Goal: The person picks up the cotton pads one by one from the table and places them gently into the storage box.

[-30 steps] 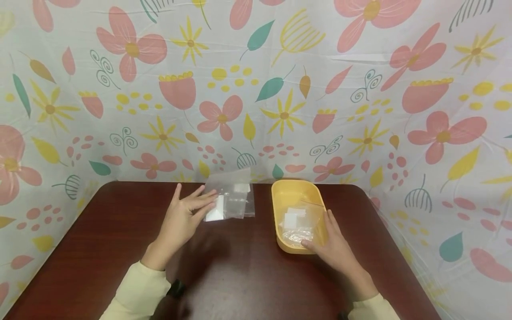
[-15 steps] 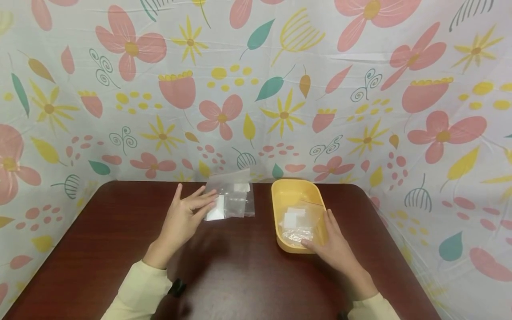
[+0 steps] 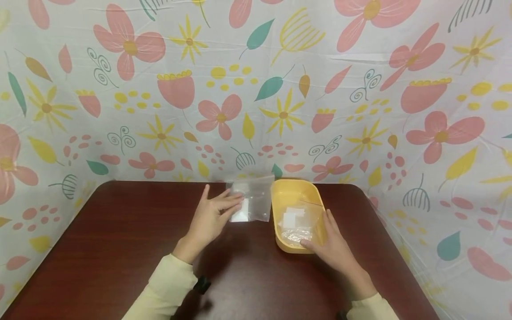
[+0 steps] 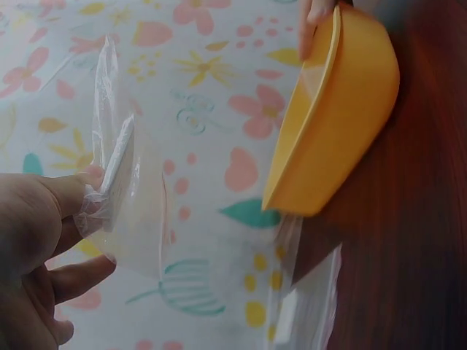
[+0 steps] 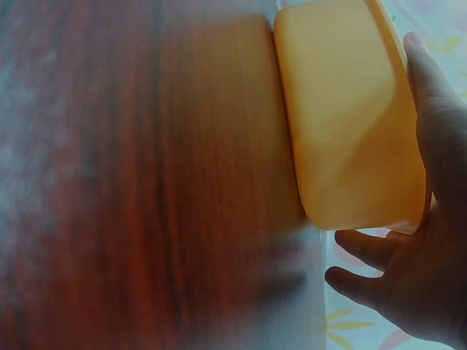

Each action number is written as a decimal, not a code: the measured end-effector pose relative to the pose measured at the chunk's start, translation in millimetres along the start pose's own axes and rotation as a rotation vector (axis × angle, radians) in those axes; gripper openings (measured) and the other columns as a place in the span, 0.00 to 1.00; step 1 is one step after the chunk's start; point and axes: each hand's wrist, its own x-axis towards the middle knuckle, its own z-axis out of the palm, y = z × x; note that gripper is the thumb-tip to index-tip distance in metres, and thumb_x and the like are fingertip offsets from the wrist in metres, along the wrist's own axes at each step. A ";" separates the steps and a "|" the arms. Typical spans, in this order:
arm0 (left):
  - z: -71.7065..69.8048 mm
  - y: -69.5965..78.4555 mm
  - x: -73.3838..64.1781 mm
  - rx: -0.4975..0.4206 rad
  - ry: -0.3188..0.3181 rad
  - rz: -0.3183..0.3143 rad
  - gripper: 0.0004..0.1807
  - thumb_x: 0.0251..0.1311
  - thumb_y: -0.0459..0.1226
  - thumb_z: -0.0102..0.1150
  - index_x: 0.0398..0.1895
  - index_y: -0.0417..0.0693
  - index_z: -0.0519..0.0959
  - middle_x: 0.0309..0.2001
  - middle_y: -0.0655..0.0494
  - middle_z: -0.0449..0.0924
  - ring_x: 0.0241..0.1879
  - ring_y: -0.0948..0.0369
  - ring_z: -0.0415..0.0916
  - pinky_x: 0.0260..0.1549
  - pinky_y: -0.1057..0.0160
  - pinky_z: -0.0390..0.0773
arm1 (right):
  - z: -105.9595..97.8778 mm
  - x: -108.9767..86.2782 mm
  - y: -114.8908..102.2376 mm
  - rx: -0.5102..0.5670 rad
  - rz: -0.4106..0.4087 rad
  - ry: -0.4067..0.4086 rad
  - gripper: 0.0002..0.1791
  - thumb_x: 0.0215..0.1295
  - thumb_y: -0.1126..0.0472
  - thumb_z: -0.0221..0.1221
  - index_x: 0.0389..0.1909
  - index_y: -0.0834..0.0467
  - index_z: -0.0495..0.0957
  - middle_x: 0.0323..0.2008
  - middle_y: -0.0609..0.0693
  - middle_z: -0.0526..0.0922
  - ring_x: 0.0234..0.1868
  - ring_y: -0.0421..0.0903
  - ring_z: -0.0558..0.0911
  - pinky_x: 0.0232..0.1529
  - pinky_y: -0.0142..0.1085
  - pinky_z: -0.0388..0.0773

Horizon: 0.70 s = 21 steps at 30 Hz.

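My left hand [image 3: 210,220] pinches a clear plastic bag [image 3: 259,202] between thumb and fingers. Inside the bag shows a white piece [image 4: 119,154], thin and flat. The bag hangs above the table, its right edge beside a yellow plastic tray [image 3: 294,247]. On the right side, my right hand [image 3: 338,251] holds the tray, with the thumb over the near rim and the fingers along the outer wall. In the tray lie clear bags [image 3: 296,233] with white pieces; how many cannot be told. The right wrist view shows the tray's outer wall [image 5: 350,117] against the hand.
Another clear bag [image 4: 310,313] with a white piece lies on the dark wooden table [image 3: 120,231], near its back edge. Behind the table hangs a flower-printed cloth [image 3: 256,89].
The left hand has moved right with the plastic bag, bringing it next to the tray. The right hand and the tray have stayed in place.
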 end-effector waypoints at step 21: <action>85.5 48.3 33.7 -0.035 -0.180 0.034 0.15 0.68 0.45 0.62 0.55 0.56 0.86 0.56 0.64 0.82 0.64 0.57 0.73 0.72 0.38 0.50 | 2.2 -0.1 1.3 0.008 -0.022 0.012 0.68 0.56 0.33 0.68 0.80 0.64 0.39 0.80 0.63 0.38 0.76 0.69 0.48 0.68 0.68 0.55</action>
